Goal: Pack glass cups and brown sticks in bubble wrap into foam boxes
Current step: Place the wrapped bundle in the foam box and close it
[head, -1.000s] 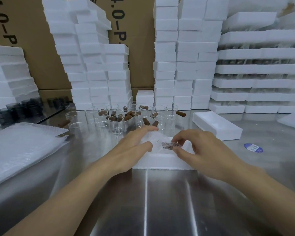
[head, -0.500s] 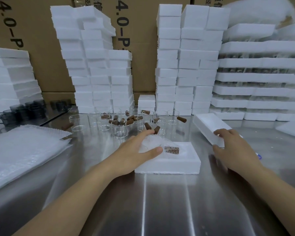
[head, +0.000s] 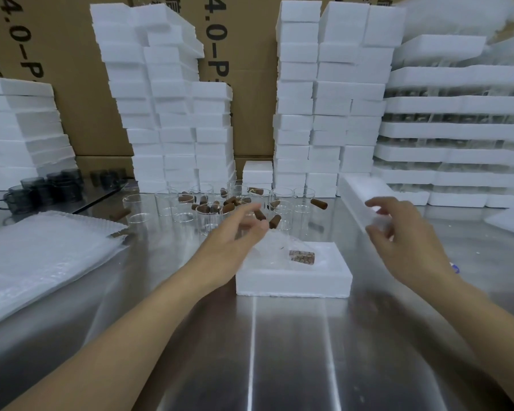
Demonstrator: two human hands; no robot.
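Both hands have lifted: left hand (head: pixel 232 247) spread above foam box (head: pixel 294 280), right hand (head: pixel 404 235) gripping foam lid (head: pixel 359 194).

My steel table (head: pixel 279 351) runs bright and streaked with reflections. At its far left corner stands a cluster of dark smoked-glass mugs (head: pixel 42 191) with handles, on a dark glossy sheet (I cannot tell what that sheet is made of). Behind the table rise big brown cardboard cartons (head: pixel 72 69) printed with bold black characters. Near the table's right edge, a small blue sticker (head: pixel 455 267) peeks out, mostly hidden.
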